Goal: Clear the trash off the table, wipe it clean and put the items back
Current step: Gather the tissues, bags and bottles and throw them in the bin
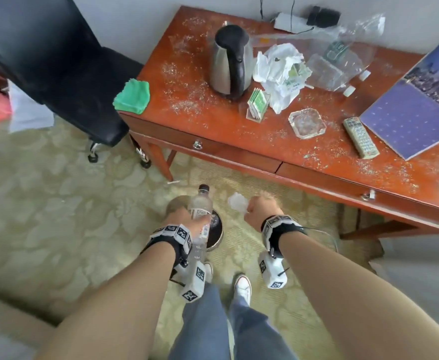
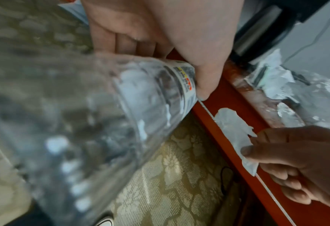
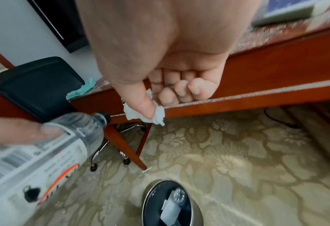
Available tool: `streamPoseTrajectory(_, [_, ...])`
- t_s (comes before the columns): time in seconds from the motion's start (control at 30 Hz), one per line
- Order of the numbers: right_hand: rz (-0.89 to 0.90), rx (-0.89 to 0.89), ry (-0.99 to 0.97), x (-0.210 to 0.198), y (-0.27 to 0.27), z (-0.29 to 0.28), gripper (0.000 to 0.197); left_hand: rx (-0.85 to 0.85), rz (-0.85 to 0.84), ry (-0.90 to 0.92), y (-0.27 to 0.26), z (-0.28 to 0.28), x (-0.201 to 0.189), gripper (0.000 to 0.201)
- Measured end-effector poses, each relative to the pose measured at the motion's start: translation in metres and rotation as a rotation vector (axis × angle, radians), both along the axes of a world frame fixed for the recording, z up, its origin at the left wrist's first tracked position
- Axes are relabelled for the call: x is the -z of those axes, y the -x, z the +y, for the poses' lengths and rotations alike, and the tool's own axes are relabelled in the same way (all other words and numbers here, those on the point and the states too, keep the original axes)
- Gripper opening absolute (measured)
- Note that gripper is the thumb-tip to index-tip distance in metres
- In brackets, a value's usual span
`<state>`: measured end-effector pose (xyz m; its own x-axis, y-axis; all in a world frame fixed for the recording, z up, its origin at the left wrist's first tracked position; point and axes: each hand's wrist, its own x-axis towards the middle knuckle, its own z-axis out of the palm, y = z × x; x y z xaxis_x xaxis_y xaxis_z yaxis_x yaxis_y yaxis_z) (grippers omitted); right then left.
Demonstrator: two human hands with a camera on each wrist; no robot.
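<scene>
We hold a clear plastic bottle in our left hand, fingers curled round it, cap pointing away. Our right hand pinches a scrap of white tissue between thumb and fingers. Below both grips stands a round trash bin on the carpet. Beyond the grips, the table carries a kettle, crumpled paper and crumbs.
</scene>
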<state>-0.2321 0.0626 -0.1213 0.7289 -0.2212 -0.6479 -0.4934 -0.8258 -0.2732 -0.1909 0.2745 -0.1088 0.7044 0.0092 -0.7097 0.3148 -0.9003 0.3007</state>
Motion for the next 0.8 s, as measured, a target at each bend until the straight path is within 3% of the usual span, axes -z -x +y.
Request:
streamPoseTrajectory(0.13, [0.092, 0.05, -0.008, 0.06, -0.006, 0.032, 0.025, -0.156, 0.123, 0.029, -0.003, 0.04, 0.096, 0.096])
streamPoseTrajectory(0.23, [0.186, 0.049, 0.031, 0.123, -0.016, 0.052, 0.025, -0.117, 0.227, -0.022, -0.008, 0.059, 0.148, 0.076])
streamPoseTrajectory(0.4, [0.227, 0.092, 0.048, 0.231, -0.029, 0.083, 0.025, -0.219, 0.357, -0.029, -0.019, 0.077, 0.256, 0.084])
streamPoseTrajectory(0.5, [0.307, 0.134, 0.058, 0.28, -0.023, 0.099, 0.03, -0.361, 0.432, -0.006, -0.014, 0.085, 0.317, 0.075])
streamPoseTrajectory(0.6, [0.389, 0.125, 0.058, 0.311, -0.016, 0.108, 0.031, -0.455, 0.501, 0.078, -0.015, 0.089, 0.344, 0.045])
streamPoseTrajectory(0.7, [0.424, 0.136, 0.025, 0.33, -0.014, 0.111, 0.03, -0.623, 0.531, 0.141, -0.019, 0.095, 0.367, 0.056])
streamPoseTrajectory(0.8, [0.447, 0.159, -0.013, 0.335, -0.019, 0.112, 0.032, -0.643, 0.536, 0.147, -0.023, 0.101, 0.392, 0.059])
